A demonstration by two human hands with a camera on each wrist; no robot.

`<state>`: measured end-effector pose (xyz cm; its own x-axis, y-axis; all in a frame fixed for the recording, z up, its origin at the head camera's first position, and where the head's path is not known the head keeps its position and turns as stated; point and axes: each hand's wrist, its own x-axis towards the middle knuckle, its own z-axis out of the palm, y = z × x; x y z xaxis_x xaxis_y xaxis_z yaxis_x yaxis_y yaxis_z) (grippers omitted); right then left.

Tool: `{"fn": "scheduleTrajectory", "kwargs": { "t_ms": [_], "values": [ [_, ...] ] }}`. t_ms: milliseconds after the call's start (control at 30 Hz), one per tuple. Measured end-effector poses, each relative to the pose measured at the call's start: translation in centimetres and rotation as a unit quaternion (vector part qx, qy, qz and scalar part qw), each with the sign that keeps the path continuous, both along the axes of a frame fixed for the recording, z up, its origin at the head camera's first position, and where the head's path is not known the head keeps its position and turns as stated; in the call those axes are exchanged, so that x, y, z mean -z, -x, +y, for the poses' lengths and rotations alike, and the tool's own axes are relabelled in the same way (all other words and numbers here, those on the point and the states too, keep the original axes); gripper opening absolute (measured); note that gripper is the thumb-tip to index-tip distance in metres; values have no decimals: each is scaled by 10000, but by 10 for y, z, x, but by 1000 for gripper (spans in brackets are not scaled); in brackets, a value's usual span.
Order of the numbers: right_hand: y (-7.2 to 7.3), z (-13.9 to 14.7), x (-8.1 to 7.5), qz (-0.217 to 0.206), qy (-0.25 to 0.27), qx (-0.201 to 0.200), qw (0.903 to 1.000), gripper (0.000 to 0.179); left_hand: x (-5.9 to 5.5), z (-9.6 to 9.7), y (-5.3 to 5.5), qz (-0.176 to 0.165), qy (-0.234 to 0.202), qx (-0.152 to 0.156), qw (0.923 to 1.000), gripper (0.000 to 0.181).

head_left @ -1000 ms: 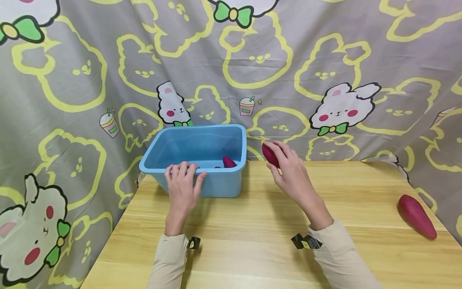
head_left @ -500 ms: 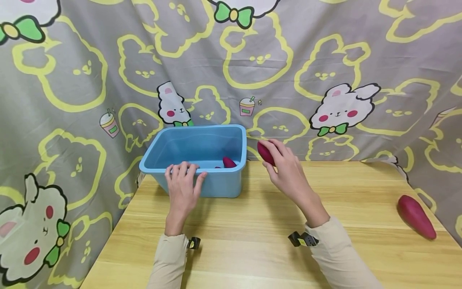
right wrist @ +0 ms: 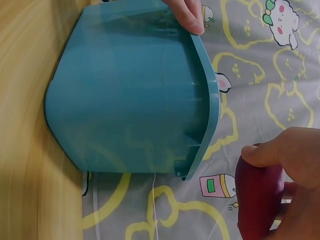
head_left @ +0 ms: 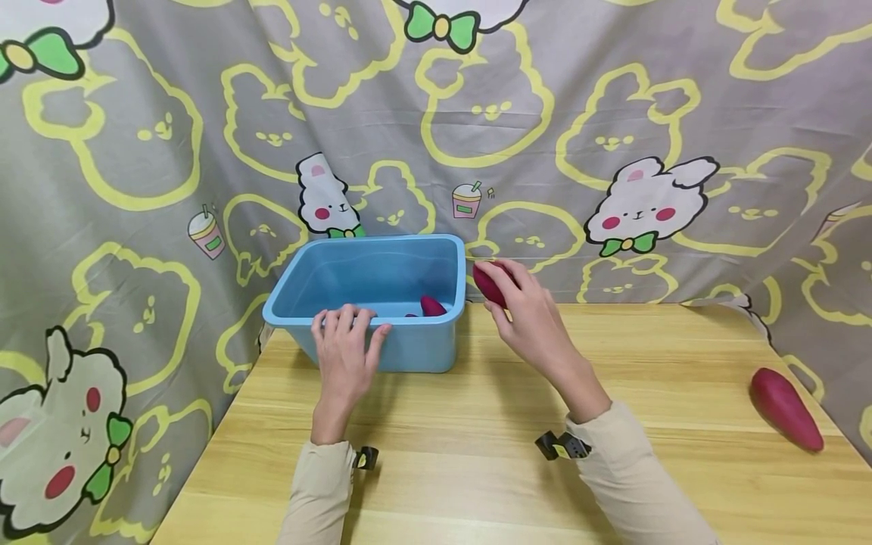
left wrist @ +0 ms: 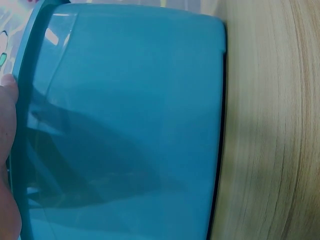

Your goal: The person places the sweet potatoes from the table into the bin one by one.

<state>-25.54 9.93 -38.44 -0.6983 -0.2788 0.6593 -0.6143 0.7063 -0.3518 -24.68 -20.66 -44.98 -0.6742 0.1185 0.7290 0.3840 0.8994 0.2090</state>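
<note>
A blue plastic tub [head_left: 422, 344] stands at the back left of the table. My left hand [head_left: 343, 356] grips its front rim, fingers hooked over the edge; the right wrist view also shows this hand [right wrist: 187, 14] on the rim. Just right of the tub, above the table, my right hand [head_left: 534, 322] holds a dark red sweet potato [head_left: 485, 286]. In the right wrist view the thumb lies along this sweet potato [right wrist: 255, 200]. Inside the tub another sweet potato [head_left: 432, 306] shows, with a sliver of red beside it; the front wall hides the rest.
One more sweet potato [head_left: 786, 409] lies near the right edge of the wooden table [head_left: 450, 484]. A grey curtain [head_left: 518, 113] with bear and rabbit prints hangs close behind the tub and along both sides.
My right hand has moved left with its sweet potato, closer to the tub's right side. The left hand, the tub and the sweet potato on the table stay put.
</note>
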Motion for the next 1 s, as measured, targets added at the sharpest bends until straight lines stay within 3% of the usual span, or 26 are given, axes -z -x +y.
{"fn": "scheduleTrajectory", "kwargs": {
  "t_ms": [433, 800, 1000],
  "values": [
    [3, -18, -9, -185, -48, -150, 9997, 68, -1, -1, 0, -27, -1, -9, 10000, 50],
    [9, -29, -12, -12, 6, -396, 9992, 69, -1, 0, 2, 24, 32, 6, 10000, 50],
    [13, -38, -13, -10, -152, -436, 9989, 56, -1, -1, 1, -35, 35, -18, 10000, 49]
  ]
}}
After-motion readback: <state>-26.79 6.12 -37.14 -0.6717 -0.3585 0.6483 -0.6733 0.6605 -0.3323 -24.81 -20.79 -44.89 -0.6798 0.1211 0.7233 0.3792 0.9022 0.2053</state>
